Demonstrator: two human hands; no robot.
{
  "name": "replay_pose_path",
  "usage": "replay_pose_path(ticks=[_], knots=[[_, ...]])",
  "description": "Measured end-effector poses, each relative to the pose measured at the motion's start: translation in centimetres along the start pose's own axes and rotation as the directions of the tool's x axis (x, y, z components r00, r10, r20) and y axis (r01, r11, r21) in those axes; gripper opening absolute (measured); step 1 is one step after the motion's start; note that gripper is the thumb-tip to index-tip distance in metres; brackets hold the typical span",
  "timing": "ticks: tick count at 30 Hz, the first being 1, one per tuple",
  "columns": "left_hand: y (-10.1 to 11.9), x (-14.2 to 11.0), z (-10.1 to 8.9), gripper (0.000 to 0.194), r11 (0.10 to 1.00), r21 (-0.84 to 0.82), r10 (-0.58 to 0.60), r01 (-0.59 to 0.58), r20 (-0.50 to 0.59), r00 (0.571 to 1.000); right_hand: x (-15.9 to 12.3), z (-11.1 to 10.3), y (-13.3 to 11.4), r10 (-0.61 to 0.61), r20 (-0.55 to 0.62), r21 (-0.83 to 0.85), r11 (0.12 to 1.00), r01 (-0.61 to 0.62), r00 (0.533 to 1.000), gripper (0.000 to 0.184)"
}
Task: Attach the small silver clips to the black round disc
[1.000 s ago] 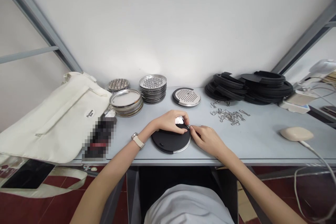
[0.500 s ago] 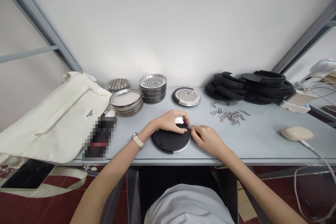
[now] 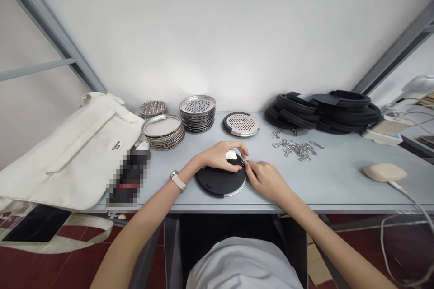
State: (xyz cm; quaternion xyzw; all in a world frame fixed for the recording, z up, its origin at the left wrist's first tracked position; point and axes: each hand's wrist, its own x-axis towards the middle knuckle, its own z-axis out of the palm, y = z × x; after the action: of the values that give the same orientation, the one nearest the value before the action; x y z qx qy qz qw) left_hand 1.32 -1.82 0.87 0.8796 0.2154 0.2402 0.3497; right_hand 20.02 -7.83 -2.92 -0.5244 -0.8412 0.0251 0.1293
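Note:
A round black disc with a metal rim (image 3: 219, 181) lies flat on the grey table, close to the front edge. My left hand (image 3: 219, 156) rests curled over its far edge and holds it down. My right hand (image 3: 266, 178) sits at the disc's right side, thumb and forefinger pinched on a small metal clip (image 3: 243, 160) at the rim. The fingertips of both hands nearly touch there. A watch is on my left wrist.
Behind stand stacks of metal plates (image 3: 163, 132), perforated metal discs (image 3: 197, 114), one assembled grater disc (image 3: 241, 124), a heap of black rings (image 3: 322, 113) and loose metal clips (image 3: 296, 149). A white bag (image 3: 73, 153) lies left, a mouse (image 3: 384, 172) right.
My left fingers have lifted and spread a little over the disc's far edge. My right hand has edged slightly left toward the rim. The disc has not moved.

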Motion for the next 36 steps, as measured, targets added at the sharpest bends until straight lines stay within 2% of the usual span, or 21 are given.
replay_pose_path(ticks=[7, 15, 26, 36], knots=[[0.3, 0.05, -0.07, 0.034, 0.999, -0.048, -0.01, 0.011, 0.031, 0.999, -0.11, -0.2, 0.35, -0.025, 0.016, 0.054, 0.998, 0.024, 1.0, 0.041], [0.53, 0.1, -0.14, 0.035, 0.998, -0.057, -0.009, 0.01, 0.015, 1.0, 0.01, 0.1, 0.18, 0.017, 0.003, 0.003, 1.0, -0.017, 1.0, 0.042], [-0.12, -0.06, -0.04, 0.035, 0.996, -0.076, -0.047, 0.05, 0.031, 0.998, -0.05, -0.3, 0.45, -0.014, 0.026, 0.097, 0.995, 0.012, 1.0, 0.041], [0.09, 0.05, -0.13, 0.03, 0.978, -0.196, -0.06, 0.066, 0.038, 0.997, -0.13, -0.43, 0.49, -0.034, 0.034, 0.133, 0.991, 0.029, 0.999, 0.039]])
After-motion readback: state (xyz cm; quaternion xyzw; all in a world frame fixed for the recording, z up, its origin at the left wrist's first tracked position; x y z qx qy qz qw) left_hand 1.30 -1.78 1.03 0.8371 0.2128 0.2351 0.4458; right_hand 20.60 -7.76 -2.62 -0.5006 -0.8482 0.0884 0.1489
